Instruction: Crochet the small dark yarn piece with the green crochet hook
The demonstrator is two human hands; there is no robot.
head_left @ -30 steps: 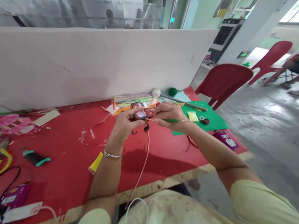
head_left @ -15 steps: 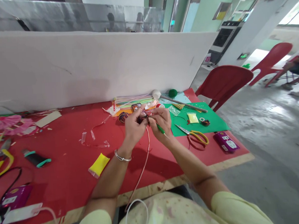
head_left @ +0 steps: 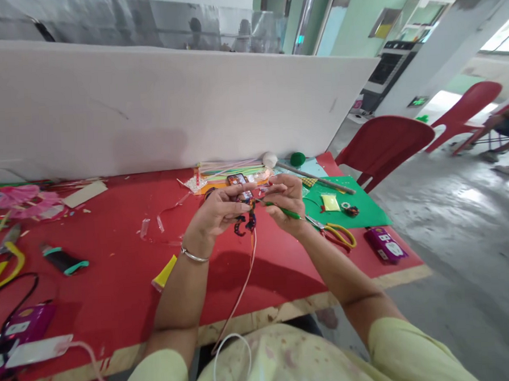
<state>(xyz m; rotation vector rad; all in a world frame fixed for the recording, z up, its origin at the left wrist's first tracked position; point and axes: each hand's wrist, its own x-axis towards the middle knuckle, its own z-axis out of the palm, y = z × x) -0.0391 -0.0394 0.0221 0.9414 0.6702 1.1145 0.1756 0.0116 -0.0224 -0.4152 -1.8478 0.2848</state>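
Observation:
Between my hands hangs a small dark multicoloured yarn piece (head_left: 250, 220), with curled ends dangling over the red table. My left hand (head_left: 217, 213) pinches it from the left. In my right hand (head_left: 286, 202) is a thin tool with a green handle (head_left: 288, 212), its tip at the yarn piece. A lit phone (head_left: 237, 180) lies just behind the hands. Partly hidden by my left hand is a dark yarn ball. A pale pink cord (head_left: 247, 276) runs from below the hands to the table's front edge.
Scissors with yellow and red handles (head_left: 341, 235), a yellow packet (head_left: 331, 202) and a purple pack (head_left: 385, 245) are at the right. Left are a yellow packet (head_left: 166, 273), a black-and-teal cutter (head_left: 66, 260) and pink ruffled material (head_left: 27, 202). A white partition (head_left: 156, 110) stands behind.
My hands have moved apart, my left hand leftward and my right hand rightward. The yarn piece now hangs in view between them, and more of the phone shows.

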